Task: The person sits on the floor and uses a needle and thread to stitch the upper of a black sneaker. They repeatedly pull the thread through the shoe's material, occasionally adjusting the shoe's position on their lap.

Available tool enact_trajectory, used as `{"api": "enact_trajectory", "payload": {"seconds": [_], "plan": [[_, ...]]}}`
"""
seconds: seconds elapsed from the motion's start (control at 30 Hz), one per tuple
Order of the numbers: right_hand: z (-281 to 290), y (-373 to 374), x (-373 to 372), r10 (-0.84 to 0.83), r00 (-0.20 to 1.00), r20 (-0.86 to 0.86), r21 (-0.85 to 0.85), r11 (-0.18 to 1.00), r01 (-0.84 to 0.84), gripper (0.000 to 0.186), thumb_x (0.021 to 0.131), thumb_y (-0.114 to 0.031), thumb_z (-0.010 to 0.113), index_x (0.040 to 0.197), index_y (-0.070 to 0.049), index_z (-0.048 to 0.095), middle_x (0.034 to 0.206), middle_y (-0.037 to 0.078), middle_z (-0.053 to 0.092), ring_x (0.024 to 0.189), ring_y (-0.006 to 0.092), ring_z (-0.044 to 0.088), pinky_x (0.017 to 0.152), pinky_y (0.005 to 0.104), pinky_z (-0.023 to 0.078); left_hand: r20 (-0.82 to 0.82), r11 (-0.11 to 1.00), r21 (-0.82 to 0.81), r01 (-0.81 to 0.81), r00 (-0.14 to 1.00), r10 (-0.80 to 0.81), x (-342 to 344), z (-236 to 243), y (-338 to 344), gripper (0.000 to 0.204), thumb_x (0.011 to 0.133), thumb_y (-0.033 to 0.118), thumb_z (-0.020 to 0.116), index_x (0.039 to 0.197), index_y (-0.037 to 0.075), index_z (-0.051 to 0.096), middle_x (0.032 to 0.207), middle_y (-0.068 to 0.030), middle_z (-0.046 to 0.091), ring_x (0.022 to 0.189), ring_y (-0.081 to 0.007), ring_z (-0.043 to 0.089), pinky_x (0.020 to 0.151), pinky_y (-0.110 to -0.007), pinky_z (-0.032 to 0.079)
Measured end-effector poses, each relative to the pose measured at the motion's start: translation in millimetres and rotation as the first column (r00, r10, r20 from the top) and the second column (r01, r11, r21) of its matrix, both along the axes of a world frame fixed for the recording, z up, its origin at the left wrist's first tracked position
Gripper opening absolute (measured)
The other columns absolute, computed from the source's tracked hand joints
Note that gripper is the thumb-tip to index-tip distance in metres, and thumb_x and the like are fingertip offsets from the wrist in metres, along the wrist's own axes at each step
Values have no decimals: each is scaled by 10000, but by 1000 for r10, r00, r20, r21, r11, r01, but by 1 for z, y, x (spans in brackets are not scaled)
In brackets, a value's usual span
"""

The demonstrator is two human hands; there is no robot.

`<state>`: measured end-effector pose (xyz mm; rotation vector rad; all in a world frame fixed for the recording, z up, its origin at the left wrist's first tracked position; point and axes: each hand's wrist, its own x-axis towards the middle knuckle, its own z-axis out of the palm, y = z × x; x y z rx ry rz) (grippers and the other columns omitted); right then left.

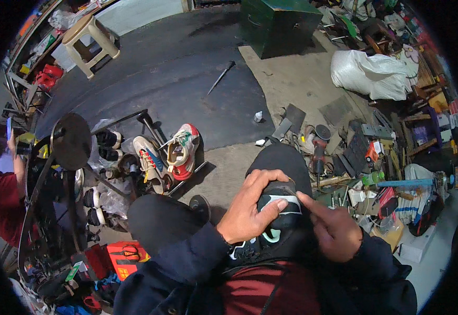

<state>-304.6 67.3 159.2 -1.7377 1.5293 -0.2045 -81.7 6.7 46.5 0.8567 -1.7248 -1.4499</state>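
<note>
A black shoe [292, 203] with white and mint-green parts lies on my lap, its toe pointing away from me. My left hand [247, 210] grips it from the left, fingers bent over the toe and thumb pressed on the white band. At the right edge of the toe, my right hand [336, 231] touches the shoe with its index fingertip. The other right fingers are curled in; whatever they hold, if anything, is hidden.
White-and-red sneakers [182, 152] stand beside a metal shoe stand [71, 142] on the left. Tools, including a grinder-like power tool [320, 149], crowd the right. Farther off are a hammer [221, 77], a green chest [279, 26], a white sack [370, 73], a stool [90, 42] and another person's sleeve [6, 210].
</note>
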Motion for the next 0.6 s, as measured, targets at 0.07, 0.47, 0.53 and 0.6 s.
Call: {"api": "enact_trajectory", "payload": {"seconds": [0.07,0.47,0.53,0.6], "plan": [[-4,1,2,-70,993,92,11,998,69,628,945,73,495,1553,-85,521,684,167,573,570,294,605,607,372,481,21,1000,0,-15,1000,15,-2,1,2,435,975,245,661,1342,29,569,1264,-168,582,1213,-318,578,1077,-381,427],[-42,-18,0,200,978,62,-222,958,-182,792,850,5,638,1602,-114,421,817,229,676,742,456,683,634,527,529,-89,994,113,8,996,2,6,-6,2,500,931,148,719,1377,40,520,1287,-145,577,1287,-289,559,1128,-381,406],[-34,-14,-5,194,981,34,-177,967,-185,815,836,22,619,1610,-133,418,791,209,666,711,444,681,625,510,532,-168,966,257,-1,985,45,4,-6,3,523,935,148,719,1393,37,492,1286,-126,568,1281,-251,549,1125,-369,404],[-24,-10,-10,176,981,-78,-42,983,-180,838,822,76,563,1617,-152,425,777,174,657,677,415,683,624,463,546,-211,944,330,-3,974,77,3,-6,3,555,942,153,720,1411,31,449,1285,-106,552,1268,-202,534,1121,-349,401]]}}
